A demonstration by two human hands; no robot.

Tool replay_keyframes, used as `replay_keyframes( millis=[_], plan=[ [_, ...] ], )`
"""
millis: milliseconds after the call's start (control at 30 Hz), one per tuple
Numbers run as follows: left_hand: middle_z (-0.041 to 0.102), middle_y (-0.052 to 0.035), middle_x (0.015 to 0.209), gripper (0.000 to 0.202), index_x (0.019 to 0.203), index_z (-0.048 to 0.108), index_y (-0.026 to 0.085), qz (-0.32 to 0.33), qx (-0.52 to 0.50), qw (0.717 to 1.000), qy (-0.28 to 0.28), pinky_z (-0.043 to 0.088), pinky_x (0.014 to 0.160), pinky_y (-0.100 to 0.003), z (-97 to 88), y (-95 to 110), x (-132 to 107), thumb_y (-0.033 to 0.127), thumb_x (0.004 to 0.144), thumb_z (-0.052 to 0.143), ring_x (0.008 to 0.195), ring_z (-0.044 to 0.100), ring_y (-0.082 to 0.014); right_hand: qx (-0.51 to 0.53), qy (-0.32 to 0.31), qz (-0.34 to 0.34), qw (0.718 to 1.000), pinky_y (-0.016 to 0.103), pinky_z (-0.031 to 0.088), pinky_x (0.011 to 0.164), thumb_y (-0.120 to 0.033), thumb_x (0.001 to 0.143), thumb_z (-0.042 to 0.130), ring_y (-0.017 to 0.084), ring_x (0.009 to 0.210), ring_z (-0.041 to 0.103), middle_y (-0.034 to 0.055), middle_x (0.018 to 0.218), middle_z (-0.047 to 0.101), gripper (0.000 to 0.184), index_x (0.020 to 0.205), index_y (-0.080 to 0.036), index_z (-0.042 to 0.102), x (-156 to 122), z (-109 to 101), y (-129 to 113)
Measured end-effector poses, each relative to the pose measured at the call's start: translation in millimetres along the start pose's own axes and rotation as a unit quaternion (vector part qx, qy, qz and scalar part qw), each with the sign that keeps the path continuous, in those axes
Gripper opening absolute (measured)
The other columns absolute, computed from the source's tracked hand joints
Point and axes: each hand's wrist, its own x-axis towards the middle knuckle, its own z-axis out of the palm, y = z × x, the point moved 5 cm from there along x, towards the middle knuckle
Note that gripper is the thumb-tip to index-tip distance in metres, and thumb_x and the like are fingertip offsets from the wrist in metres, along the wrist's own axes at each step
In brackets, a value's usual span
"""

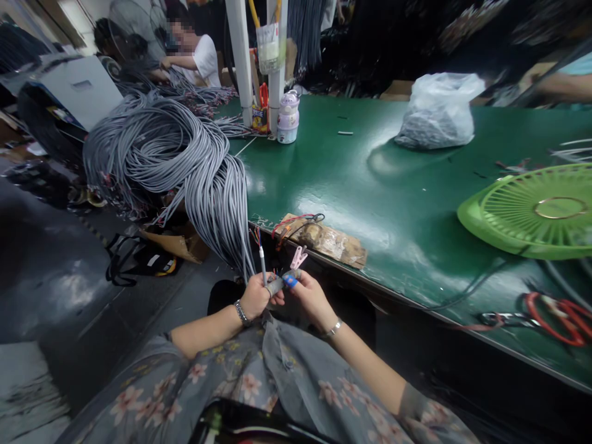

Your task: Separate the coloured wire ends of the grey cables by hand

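My left hand is closed around a grey cable that stands upright from the fist. Its white-sleeved tip fans out into thin coloured wires. My right hand meets the left, thumb and fingers pinched together; what lies between them is too small to make out. Blue tape wraps a digit of that hand. A grey wrapped piece shows between the two hands, its nature unclear. Just above the right fingers is a pink clip. Beyond, at the table edge, lies a taped wooden block with red and black wires.
A big bundle of grey cables hangs over the left end of the green table. On the table are a purple bottle, a plastic bag, a green fan and red-handled pliers. Another person sits behind.
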Motion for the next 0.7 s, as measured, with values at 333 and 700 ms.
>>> replay_keyframes(
  millis=[333, 700],
  plan=[
    [0.058, -0.0004, 0.051, 0.051, 0.06, 0.051, 0.016, 0.016, 0.02, 1.0, 0.004, 0.039, 0.04, -0.018, 0.4, 1, -3, 0.063, 0.056, 0.071, 0.045, 0.059, -0.0122, 0.008, 0.035, 0.006, 0.999, 0.025, 0.029, 0.055, -0.039, 0.055, 0.07, 0.01, 0.054, 0.033, -0.0031, 0.056, 0.046, 0.028, 0.062, -0.018, 0.054, 2, 0, 2],
    [0.054, 0.0013, 0.049, 0.047, 0.061, 0.05, 0.016, 0.006, -0.044, 0.998, 0.048, 0.034, 0.037, -0.019, -1.4, -2, 0, 0.058, 0.056, 0.072, 0.039, 0.053, -0.01, 0.038, 0.062, 0.008, 0.997, 0.026, 0.031, 0.054, -0.035, 0.054, 0.07, 0.01, 0.053, 0.036, -0.003, 0.053, 0.044, 0.024, 0.057, -0.018, 0.053, -1, -2, 7]
  ],
)
